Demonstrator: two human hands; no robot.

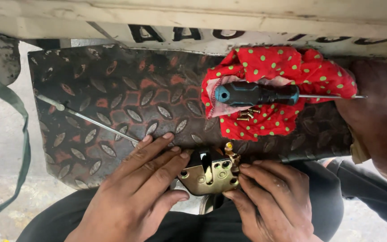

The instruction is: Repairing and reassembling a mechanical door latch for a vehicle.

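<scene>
Nearest, at 6 o'clock: both hands on a brass-coloured door latch mechanism [210,174] sitting at the near edge of the chequer plate [113,103], over the person's dark-trousered lap. Left hand [142,192] lies flat, fingers spread and extended toward 1 o'clock, fingertips touching the latch's left side and its black plastic part, reads as pinning it down, not a closed grip. Right hand [269,201] comes in from 5 o'clock, fingers curled narrow around the latch's right edge, pinching it near the small levers, likely steadying or working them; can't tell exactly what the fingertips bear on. Past the left hand, at 10 o'clock, a thin metal rod [88,118] lies diagonally on the plate, loose. Further out at 1 o'clock, a red cloth with green dots [287,67] is spread as a parts tray: brass screws [246,114] clustered on it so they don't roll off, screwdriver [265,95] with blue-black handle parked across it, shaft pointing to 3 o'clock. Farthest, at 12 o'clock, a worn white painted panel [202,22] of the vehicle body
</scene>
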